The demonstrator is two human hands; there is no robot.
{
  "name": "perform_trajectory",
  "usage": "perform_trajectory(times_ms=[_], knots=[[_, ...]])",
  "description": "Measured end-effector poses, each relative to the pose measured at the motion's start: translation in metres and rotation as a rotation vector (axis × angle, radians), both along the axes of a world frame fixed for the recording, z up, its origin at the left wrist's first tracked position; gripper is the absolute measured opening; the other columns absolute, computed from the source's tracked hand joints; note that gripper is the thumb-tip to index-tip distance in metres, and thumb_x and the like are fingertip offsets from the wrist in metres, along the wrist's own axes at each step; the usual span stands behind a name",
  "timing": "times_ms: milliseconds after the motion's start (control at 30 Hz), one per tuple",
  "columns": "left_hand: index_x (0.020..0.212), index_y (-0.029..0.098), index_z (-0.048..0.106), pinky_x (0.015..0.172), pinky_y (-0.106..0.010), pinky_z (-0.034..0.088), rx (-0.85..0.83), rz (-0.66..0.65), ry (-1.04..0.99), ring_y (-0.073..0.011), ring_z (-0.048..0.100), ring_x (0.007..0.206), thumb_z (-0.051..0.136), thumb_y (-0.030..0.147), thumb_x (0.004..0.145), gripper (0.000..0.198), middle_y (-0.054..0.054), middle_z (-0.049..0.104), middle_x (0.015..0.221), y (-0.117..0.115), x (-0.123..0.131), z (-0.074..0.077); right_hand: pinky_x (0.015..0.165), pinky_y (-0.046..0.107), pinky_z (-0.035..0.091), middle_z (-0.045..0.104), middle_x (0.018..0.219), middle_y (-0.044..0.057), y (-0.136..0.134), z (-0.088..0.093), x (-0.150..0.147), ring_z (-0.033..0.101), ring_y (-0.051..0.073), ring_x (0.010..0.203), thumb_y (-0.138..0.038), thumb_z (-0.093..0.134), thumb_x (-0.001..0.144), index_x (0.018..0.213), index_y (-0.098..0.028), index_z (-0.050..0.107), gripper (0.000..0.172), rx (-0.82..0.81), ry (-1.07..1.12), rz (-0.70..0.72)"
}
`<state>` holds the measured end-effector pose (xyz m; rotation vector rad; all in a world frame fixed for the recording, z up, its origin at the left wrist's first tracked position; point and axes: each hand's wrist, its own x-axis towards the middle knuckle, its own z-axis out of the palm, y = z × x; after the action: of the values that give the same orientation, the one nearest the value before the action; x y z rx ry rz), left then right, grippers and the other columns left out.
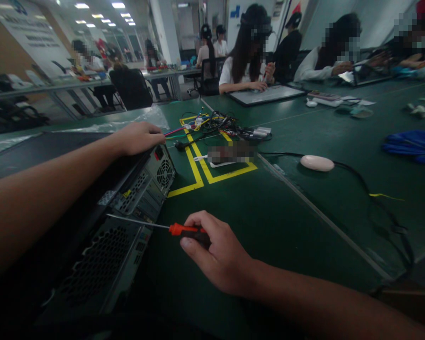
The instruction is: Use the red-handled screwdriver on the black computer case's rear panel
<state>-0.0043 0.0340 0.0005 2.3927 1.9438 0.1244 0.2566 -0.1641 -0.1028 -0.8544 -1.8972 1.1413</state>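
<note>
A black desktop computer case (92,222) lies on its side on the green table (269,217), its rear panel with fan grille and ports turned toward me. My left hand (140,138) rests curled over the case's top far corner. My right hand (216,252) grips a screwdriver (156,225) by its red and black handle. The thin shaft points left, and its tip is against the case's rear panel near the top edge.
Yellow tape lines (198,174) mark the table. A tangle of cables (219,125) lies beyond the case, with a white oval device (317,163) on a black cord to the right. A blue cloth (414,146) is at far right. Other people sit working at the table's far end.
</note>
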Motion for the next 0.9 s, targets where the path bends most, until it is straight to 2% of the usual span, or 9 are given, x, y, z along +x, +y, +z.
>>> perform_trajectory(times_ms=[267, 467, 600, 700, 900], knots=[[0.107, 0.019, 0.082, 0.097, -0.046, 0.053, -0.003, -0.009, 0.012, -0.0363, 0.069, 0.102, 0.042, 0.054, 0.085, 0.058, -0.015, 0.077, 0.108, -0.0032, 0.0023, 0.0024, 0.074, 0.029, 0.046, 0.065, 0.095, 0.003, 0.0011, 0.0013, 0.0007, 0.061, 0.016, 0.082, -0.026, 0.062, 0.101, 0.108, -0.019, 0.069, 0.012, 0.026, 0.003, -0.032], [0.107, 0.019, 0.083, 0.096, -0.045, 0.054, -0.003, 0.003, 0.001, -0.0363, 0.069, 0.1, 0.044, 0.056, 0.083, 0.058, -0.015, 0.078, 0.106, -0.0038, 0.0028, 0.003, 0.076, 0.03, 0.047, 0.067, 0.095, 0.004, 0.0012, -0.0013, 0.0001, 0.062, 0.016, 0.084, -0.028, 0.054, 0.107, 0.112, -0.018, 0.069, 0.019, 0.017, -0.009, 0.012], [0.107, 0.02, 0.083, 0.095, -0.044, 0.054, -0.008, 0.017, 0.002, -0.0363, 0.069, 0.1, 0.045, 0.056, 0.082, 0.058, -0.014, 0.078, 0.107, -0.0039, 0.0035, 0.0033, 0.077, 0.031, 0.047, 0.069, 0.099, 0.003, -0.0001, -0.0023, -0.0005, 0.063, 0.017, 0.085, -0.032, 0.065, 0.1, 0.114, -0.021, 0.06, 0.018, -0.019, 0.007, 0.032], [0.107, 0.018, 0.083, 0.095, -0.043, 0.054, -0.011, 0.01, 0.006, -0.0363, 0.069, 0.1, 0.045, 0.055, 0.083, 0.058, -0.014, 0.078, 0.107, -0.0042, 0.0044, 0.0035, 0.077, 0.03, 0.047, 0.067, 0.097, 0.001, 0.0, -0.0025, -0.0005, 0.062, 0.017, 0.084, -0.025, 0.068, 0.094, 0.107, -0.022, 0.057, 0.018, -0.004, 0.001, 0.02], [0.107, 0.018, 0.081, 0.093, -0.043, 0.052, -0.021, 0.013, 0.015, -0.0345, 0.069, 0.099, 0.043, 0.051, 0.085, 0.055, -0.014, 0.077, 0.107, -0.0074, 0.0065, 0.0057, 0.075, 0.03, 0.045, 0.065, 0.093, 0.001, 0.0009, -0.001, -0.0002, 0.06, 0.016, 0.081, -0.02, 0.063, 0.097, 0.103, -0.022, 0.057, 0.009, -0.016, -0.013, 0.04]])
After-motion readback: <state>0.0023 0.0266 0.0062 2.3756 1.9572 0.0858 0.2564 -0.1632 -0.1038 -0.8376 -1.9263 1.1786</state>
